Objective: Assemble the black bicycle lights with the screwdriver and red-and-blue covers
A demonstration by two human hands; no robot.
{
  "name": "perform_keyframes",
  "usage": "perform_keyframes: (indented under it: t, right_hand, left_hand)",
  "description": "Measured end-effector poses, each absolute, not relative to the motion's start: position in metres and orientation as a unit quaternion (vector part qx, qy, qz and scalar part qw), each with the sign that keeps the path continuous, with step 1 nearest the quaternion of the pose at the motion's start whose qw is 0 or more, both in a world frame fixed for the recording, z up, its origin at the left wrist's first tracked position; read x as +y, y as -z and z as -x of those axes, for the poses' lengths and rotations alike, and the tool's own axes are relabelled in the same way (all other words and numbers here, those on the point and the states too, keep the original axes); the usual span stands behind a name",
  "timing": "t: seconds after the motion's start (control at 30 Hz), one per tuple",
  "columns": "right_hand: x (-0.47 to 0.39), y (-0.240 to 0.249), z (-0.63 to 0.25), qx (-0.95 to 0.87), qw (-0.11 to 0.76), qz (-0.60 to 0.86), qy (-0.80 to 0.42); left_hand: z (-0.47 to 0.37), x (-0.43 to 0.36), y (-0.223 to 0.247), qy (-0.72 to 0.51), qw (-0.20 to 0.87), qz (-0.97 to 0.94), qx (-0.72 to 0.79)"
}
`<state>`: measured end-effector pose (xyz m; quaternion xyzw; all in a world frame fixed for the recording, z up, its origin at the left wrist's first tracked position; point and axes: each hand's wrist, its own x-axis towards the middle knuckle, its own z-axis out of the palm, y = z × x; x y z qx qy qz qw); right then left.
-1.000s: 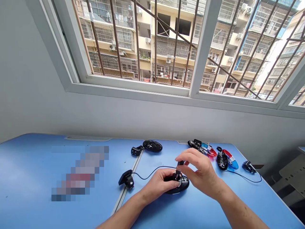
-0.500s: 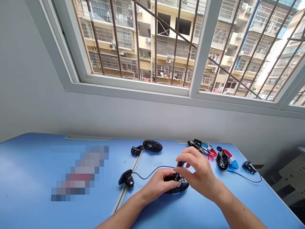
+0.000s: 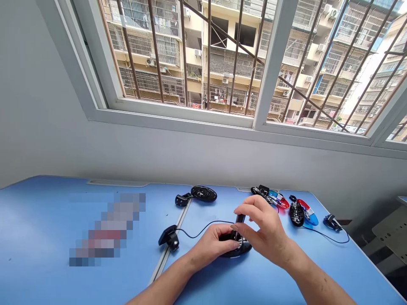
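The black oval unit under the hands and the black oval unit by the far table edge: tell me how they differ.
The near oval unit is gripped by the left hand, with the right hand pinching a small black part on it; the far oval unit lies untouched. The near unit's wire runs long to its clip; the far unit's clip sits close. Both are black ovals.

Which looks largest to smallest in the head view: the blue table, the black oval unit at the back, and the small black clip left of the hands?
1. blue table, by far.
2. black oval unit.
3. small black clip; it lies nearer the camera, so its gap to the oval unit is unsure.
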<state>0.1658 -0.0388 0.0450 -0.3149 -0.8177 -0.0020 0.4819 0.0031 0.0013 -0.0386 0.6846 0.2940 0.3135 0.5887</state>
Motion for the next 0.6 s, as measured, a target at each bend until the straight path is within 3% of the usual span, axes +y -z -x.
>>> perform_keyframes:
  t: [0.27, 0.6]
  right_hand:
    - [-0.0438, -0.0499, -0.1693, -0.839, 0.461, 0.283, -0.064]
    - [-0.0389, -0.0454, -0.1667, -0.822, 0.479, 0.307, 0.005]
  left_hand:
    - [-0.0044, -0.0009, 0.0329, -0.307, 0.614, -0.666, 0.293]
    - [-0.0029, 0.0014, 0.0370, -0.306, 0.595, -0.684, 0.292]
